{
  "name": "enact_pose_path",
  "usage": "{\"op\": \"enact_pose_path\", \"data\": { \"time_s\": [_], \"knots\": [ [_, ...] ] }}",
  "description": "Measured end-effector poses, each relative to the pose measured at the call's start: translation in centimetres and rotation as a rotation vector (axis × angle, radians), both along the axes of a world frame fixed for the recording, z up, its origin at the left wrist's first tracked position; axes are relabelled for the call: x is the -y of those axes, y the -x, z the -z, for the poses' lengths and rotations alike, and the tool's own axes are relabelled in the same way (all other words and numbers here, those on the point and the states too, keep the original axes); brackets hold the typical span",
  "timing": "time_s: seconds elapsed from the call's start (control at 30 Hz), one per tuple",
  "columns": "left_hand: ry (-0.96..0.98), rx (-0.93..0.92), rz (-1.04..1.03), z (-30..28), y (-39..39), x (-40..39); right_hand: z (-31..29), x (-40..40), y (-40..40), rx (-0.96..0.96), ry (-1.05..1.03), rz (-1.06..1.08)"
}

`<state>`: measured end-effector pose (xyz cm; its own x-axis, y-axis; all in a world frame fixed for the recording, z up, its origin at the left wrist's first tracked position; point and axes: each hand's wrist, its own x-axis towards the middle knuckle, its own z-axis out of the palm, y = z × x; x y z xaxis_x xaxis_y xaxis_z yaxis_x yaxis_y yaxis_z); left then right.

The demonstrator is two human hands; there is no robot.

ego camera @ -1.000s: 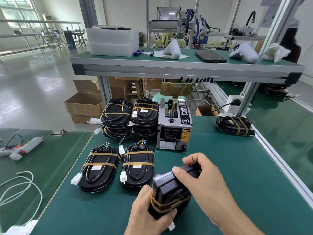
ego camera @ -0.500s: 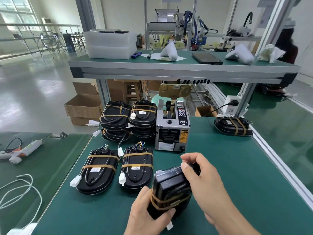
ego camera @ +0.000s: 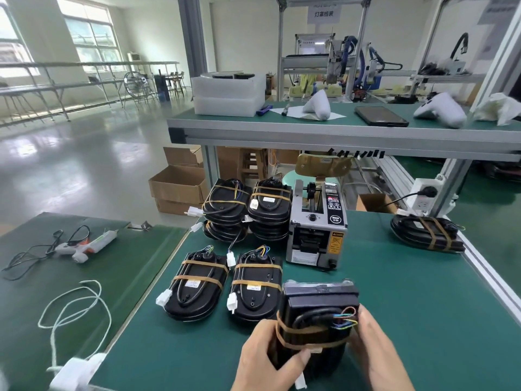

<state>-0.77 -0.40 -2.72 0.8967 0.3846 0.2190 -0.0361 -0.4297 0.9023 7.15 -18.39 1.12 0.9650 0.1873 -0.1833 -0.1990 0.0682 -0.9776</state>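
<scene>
- Since the earlier frames the right hand (ego camera: 377,354) has slid off the top of the unit (ego camera: 315,309) and down to its right side. The top end is now bare and the wired face is turned to the camera.
- The unit is a boxy piece of matte black plastic with a glossy clear strip along its top edge. It is held on end, slightly tilted, over the near part of the green mat (ego camera: 408,292).
- Two flat tan bands (ego camera: 304,330) wrap its lower half and pin a loop of black cable. Thin wires (ego camera: 345,320) (blue, green, yellow, brown) curl out beside the loop.
- The left hand (ego camera: 265,359) grips the left side, fingers curled round it and thumb pressed across the lower band.
- The right hand holds the right edge, fingers bent in next to the wires.
- A white plug (ego camera: 300,383) hangs below the unit.
- Just to the left, two like shells (ego camera: 197,286) lie flat on the mat. They are rounded and smooth, and each is double-banded.
- Behind stands a grey metal dispenser (ego camera: 315,232), square-cornered, with a yellow warning label.
</scene>
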Motion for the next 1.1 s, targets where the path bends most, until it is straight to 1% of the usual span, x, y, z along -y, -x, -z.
{"op": "enact_pose_path", "data": {
  "time_s": [0.07, 0.2, 0.23, 0.3, 0.33, 0.37, 0.4, 0.47, 0.5, 0.53, 0.67, 0.7, 0.73, 0.77, 0.87, 1.0, 1.1],
  "knots": [
    [-0.005, 0.003, -0.018, 0.2, 0.0, 0.1, 1.3, 0.1, 1.7, 0.124, 0.14, -0.029],
    [0.008, 0.005, -0.044, 0.0, 0.1, -0.2, 2.7, -0.1, 2.9, 0.289, 0.218, -0.08],
    [-0.031, 0.013, -0.039, -0.2, 0.2, -0.4, 2.6, -0.1, 2.7, 0.314, 0.236, -0.082],
    [-0.217, 0.046, -0.055, 0.1, 0.7, -0.4, 2.3, 0.0, 2.7, 0.278, 0.152, -0.072],
    [-0.266, 0.053, -0.063, 0.4, 0.8, -0.4, 2.2, 0.0, 2.8, 0.235, 0.111, -0.067],
    [-0.212, 0.037, -0.049, 0.7, 1.1, -0.5, 1.9, -0.2, 2.9, 0.191, 0.083, -0.057],
    [-0.224, 0.035, -0.023, 0.7, 1.4, -0.5, 1.8, -0.4, 2.9, 0.154, 0.056, -0.027],
    [-0.3, 0.082, 0.03, 1.2, 1.8, -1.1, 1.5, -0.9, 2.0, 0.064, 0.02, 0.051],
    [-0.354, 0.1, -0.03, 1.2, 1.8, -1.4, 1.2, -1.2, 1.4, 0.022, 0.011, 0.077],
    [-0.35, 0.057, -0.068, 0.9, 1.4, -1.5, 0.7, -1.6, 0.9, -0.008, 0.008, 0.079],
    [-0.295, -0.029, -0.01, 0.6, 0.0, -1.5, -1.1, -3.6, -1.1, -0.069, 0.048, -0.032],
    [-0.259, -0.06, 0.02, 0.3, -0.2, -1.2, -1.4, -4.4, -1.6, -0.054, 0.098, -0.056],
    [-0.16, -0.083, 0.048, 0.1, -0.3, -1.1, -1.6, -5.2, -2.1, -0.033, 0.146, -0.076],
    [-0.109, -0.109, 0.066, -0.2, -0.4, -1.0, -1.8, -6.1, -2.5, -0.017, 0.187, -0.091],
    [-0.078, -0.115, 0.109, -0.3, -0.5, -1.1, -2.1, -8.7, -2.9, -0.006, 0.261, -0.128],
    [-0.036, -0.108, 0.118, 0.1, -0.7, -1.6, -1.8, -11.1, -3.1, -0.03, 0.25, -0.169],
    [-0.024, -0.134, 0.111, 0.4, -0.8, -1.6, -1.4, -12.1, -3.3, -0.041, 0.247, -0.178]
  ]
}}
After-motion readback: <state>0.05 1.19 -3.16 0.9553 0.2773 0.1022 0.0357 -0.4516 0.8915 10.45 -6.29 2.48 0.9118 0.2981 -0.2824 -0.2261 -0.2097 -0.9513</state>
